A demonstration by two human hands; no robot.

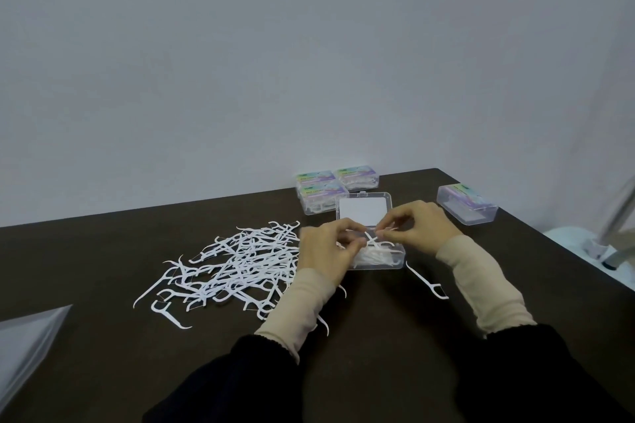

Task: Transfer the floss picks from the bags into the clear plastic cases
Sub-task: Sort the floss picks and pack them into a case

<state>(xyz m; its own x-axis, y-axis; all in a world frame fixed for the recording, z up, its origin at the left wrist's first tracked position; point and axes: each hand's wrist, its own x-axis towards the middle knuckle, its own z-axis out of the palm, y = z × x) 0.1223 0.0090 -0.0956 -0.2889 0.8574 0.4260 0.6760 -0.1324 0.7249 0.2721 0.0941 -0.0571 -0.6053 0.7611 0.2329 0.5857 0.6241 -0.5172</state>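
Head view is showing, far left, a clear bag (31, 347) lying cut off by the frame edge, contents unreadable. Beside it loose floss picks (237, 268) are sprawling in a tangled pile on the dark bench (395, 312). Left hand (328, 247) and right hand (421, 228) are each pinching picks over the open clear case (372, 240); the grip on both is looking pinched, though fingertips are blurring together. Picks are best laid parallel, heads aligned, so they pack flat. One stray pick (427, 282) is lying right; closed cases (335, 187) are waiting behind
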